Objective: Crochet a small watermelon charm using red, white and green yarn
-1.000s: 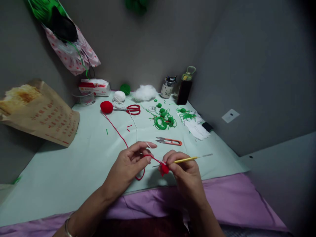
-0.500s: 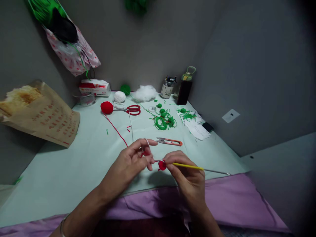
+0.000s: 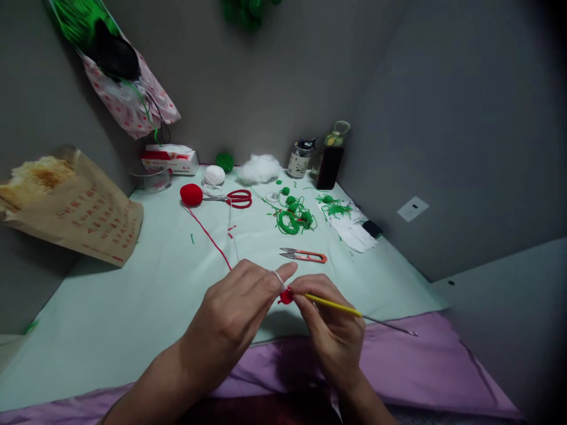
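Note:
My left hand (image 3: 239, 304) is turned with its back up, fingers curled, white yarn looped over the stretched index finger. Most of its fingertips are hidden. Between my hands sits a small red crochet piece (image 3: 286, 296), close to the left fingers. My right hand (image 3: 334, 316) is closed round a crochet hook (image 3: 336, 303) with a yellow handle, its bare metal end pointing right; the working tip is hidden at the red piece. Red yarn (image 3: 212, 239) trails from my left hand to a red yarn ball (image 3: 192, 195).
Orange thread snips (image 3: 305, 255) lie just beyond my hands. Farther back are red-handled scissors (image 3: 239, 199), a white yarn ball (image 3: 214, 175), stuffing (image 3: 260, 169), green yarn pieces (image 3: 290, 221) and a bottle (image 3: 331, 162). A paper food bag (image 3: 101, 221) stands left.
My left hand has rolled over, back now upward, and moved right, close to my right hand. The red piece shifted slightly left, and the hook's free end dipped.

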A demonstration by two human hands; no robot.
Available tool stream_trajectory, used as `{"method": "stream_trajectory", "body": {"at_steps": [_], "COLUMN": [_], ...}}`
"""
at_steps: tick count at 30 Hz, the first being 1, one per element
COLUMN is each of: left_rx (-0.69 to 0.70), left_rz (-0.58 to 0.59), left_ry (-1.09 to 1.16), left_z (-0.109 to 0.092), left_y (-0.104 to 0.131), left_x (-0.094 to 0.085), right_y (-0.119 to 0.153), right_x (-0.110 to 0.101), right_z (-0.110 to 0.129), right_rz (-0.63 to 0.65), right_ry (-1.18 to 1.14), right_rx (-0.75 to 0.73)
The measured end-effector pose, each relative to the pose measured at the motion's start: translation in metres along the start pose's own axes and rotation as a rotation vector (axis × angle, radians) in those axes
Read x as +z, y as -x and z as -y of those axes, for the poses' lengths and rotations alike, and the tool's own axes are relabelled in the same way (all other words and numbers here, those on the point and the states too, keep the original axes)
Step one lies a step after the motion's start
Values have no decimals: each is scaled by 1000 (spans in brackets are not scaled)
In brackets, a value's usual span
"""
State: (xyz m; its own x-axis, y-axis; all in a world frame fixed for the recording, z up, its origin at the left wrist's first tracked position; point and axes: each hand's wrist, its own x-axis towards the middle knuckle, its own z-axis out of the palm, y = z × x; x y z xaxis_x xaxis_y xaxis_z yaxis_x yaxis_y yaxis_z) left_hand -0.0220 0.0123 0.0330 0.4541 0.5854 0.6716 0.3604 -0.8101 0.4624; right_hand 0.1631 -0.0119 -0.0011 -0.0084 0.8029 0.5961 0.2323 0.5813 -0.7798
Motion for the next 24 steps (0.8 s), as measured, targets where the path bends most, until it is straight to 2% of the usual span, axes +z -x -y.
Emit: {"method": "stream_trajectory", "body": {"at_steps": [2,5,8,11,15,18,21,24], "left_rx": [-110,-401,-677,-854,-989,-1008,-1019,-1048], "left_rz": [-56,-148,-226,-282,-281,-271,-177,-61], "left_ry": [99,321,559,850,1096,1181,1269,1319], "left_z": [-2,-6,-12,-17,-16,-10,-3,2], "left_y": [1,7,13,13,7,5,6,6], "left_x": [4,16,30,37,36,31,26,22], "right_y": [1,3,7,11,14,14,11,3], "right_x": [0,3,8,15,19,16,8,-1], "right_z": [0,0,-1,-2,-6,-10,-11,-7], "right_rz": [-16,-63,-127,-185,-224,-184,-107,2], "right_ry": [16,62,160,273,290,234,130,3], "right_rx": [-10,-56,-158,-261,-284,-296,-275,-150]}}
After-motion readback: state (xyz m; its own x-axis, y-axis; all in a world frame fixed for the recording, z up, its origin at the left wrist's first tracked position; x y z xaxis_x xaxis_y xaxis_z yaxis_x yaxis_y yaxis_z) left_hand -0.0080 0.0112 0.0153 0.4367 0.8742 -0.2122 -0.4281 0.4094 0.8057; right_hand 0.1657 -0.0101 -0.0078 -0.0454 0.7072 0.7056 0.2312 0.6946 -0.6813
